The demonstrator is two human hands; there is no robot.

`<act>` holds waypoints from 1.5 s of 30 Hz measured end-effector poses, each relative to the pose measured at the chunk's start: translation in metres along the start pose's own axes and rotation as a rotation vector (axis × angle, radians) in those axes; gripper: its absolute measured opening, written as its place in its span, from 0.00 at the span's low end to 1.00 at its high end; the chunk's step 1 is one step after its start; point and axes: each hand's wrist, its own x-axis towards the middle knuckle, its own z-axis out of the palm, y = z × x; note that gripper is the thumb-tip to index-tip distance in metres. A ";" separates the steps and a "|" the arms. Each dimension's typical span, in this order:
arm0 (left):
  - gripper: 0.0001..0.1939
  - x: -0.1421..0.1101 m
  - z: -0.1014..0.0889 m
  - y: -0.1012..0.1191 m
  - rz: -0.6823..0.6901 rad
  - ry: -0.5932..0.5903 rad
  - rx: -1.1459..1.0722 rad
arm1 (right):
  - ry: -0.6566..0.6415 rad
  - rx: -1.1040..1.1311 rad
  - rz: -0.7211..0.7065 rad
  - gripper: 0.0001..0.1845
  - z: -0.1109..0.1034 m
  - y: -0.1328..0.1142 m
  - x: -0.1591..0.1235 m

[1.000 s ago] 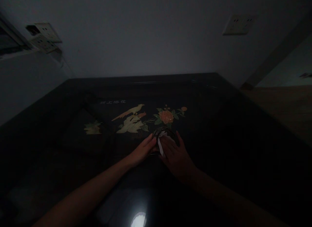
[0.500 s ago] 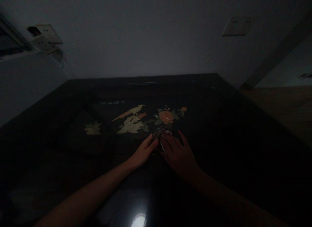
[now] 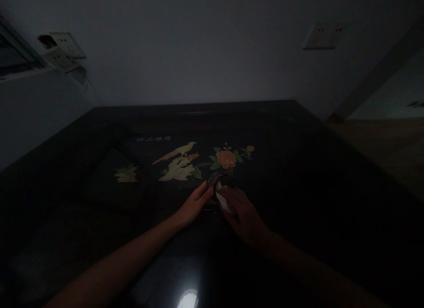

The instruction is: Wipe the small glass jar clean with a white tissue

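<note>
A dark, shiny, round dish-like object (image 3: 213,180), perhaps glass, is on the black table (image 3: 281,175). Dim light hides its exact kind. My left hand (image 3: 195,202) grips its left side, thumb toward me. In my right hand (image 3: 243,215) is a crumpled white tissue (image 3: 223,201), pressed at the object's near right side with the fingers curled over it. Part of the object is covered by my right fingers.
The glossy tabletop carries a bird picture (image 3: 179,158) and an orange flower picture (image 3: 225,159). Behind it stands a pale wall (image 3: 198,47) with a socket plate (image 3: 323,35) on the right and more sockets (image 3: 64,52) on the left. A lamp reflection shines near me.
My right hand's fingers have drawn in and curled, and more of the white tissue shows below them. The left hand keeps its hold on the dark round object.
</note>
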 end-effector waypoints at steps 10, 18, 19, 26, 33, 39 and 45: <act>0.30 0.000 0.001 0.002 -0.018 -0.052 -0.015 | -0.097 -0.242 -0.101 0.28 0.005 0.004 0.000; 0.27 0.003 0.000 -0.002 0.015 -0.050 0.034 | -0.041 -0.557 -0.113 0.23 0.002 0.002 0.004; 0.26 0.003 0.000 -0.002 0.023 -0.050 0.045 | -0.033 -0.573 -0.111 0.23 0.002 0.001 0.004; 0.24 0.004 0.000 -0.006 0.059 -0.048 0.093 | 0.011 -0.576 -0.112 0.20 0.001 -0.001 0.005; 0.24 0.002 0.002 0.001 0.056 -0.030 0.144 | 0.010 -0.378 -0.035 0.16 -0.002 -0.001 0.004; 0.25 0.000 0.003 0.003 0.023 -0.011 0.078 | -0.003 -0.030 0.051 0.13 -0.001 0.003 0.002; 0.27 0.000 0.001 0.000 -0.012 0.019 0.004 | 0.006 0.113 -0.001 0.20 0.003 0.004 0.000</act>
